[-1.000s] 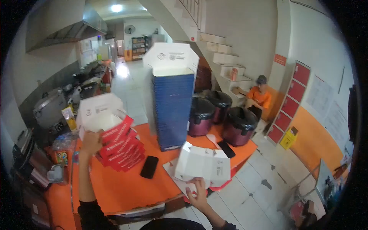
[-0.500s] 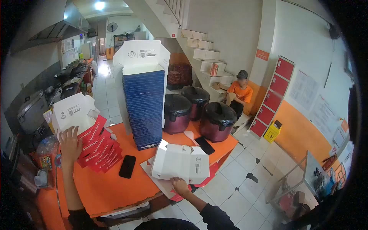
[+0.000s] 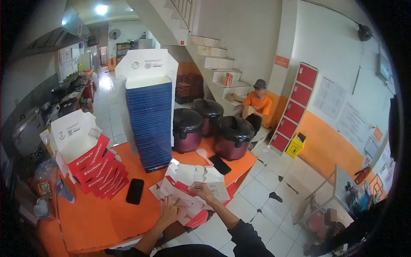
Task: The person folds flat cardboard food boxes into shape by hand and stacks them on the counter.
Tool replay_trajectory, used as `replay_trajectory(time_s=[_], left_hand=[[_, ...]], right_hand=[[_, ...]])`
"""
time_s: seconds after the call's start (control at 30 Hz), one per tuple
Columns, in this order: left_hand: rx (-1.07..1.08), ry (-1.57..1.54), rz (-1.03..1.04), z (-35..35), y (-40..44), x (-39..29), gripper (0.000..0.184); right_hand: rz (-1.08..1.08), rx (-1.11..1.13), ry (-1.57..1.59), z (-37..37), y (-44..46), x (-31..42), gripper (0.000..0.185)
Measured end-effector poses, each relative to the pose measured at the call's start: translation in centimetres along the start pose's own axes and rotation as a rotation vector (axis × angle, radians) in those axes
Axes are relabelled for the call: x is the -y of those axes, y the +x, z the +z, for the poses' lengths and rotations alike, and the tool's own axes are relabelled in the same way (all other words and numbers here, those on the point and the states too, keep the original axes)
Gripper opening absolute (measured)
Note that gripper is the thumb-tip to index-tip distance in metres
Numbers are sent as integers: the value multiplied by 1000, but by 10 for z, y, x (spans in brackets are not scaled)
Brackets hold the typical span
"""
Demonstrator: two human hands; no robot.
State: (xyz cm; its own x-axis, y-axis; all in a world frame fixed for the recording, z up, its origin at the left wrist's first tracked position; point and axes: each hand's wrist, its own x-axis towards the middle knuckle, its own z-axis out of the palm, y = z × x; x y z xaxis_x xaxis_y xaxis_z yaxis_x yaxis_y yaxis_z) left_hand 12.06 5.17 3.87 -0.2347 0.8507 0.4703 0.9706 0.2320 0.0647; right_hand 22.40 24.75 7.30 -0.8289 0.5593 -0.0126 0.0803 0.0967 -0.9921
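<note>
A partly folded cardboard food box [image 3: 199,173], white inside with a red front flap, lies at the orange table's near right edge. The fingers of my right hand [image 3: 201,190] are closed on its raised red flap. My left hand [image 3: 169,210] is at the lower left of this box, its fingers stretched out against the cardboard. Under the box, more flat red-and-white box blanks [image 3: 197,218] stick out over the table edge. At the left leans a stack of folded red boxes [image 3: 100,167], the top one with its white lid up.
A tall stack of blue boxes [image 3: 150,124] stands mid-table. Behind are three dark-lidded rice cookers [image 3: 233,137]. One phone [image 3: 135,191] lies by the red boxes, another phone [image 3: 220,165] near a pink rice paddle [image 3: 204,156]. A person in orange [image 3: 257,103] sits by the stairs.
My left hand has left the red box stack and come to the flat box at the right. My right hand has moved up and lifted the box's red flap. The view has shifted slightly.
</note>
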Motion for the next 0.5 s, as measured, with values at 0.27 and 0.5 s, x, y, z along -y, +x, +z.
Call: replay_trajectory(time_s=[0.27,0.5], left_hand=[[-336,-1069,-340,-38,27,4,54],[-233,-1194,207,-105,37,2,43]], right_hand=[[-112,15,-116,-28,-37,56,20],[-72,130,-61,-24,-80,91,20]])
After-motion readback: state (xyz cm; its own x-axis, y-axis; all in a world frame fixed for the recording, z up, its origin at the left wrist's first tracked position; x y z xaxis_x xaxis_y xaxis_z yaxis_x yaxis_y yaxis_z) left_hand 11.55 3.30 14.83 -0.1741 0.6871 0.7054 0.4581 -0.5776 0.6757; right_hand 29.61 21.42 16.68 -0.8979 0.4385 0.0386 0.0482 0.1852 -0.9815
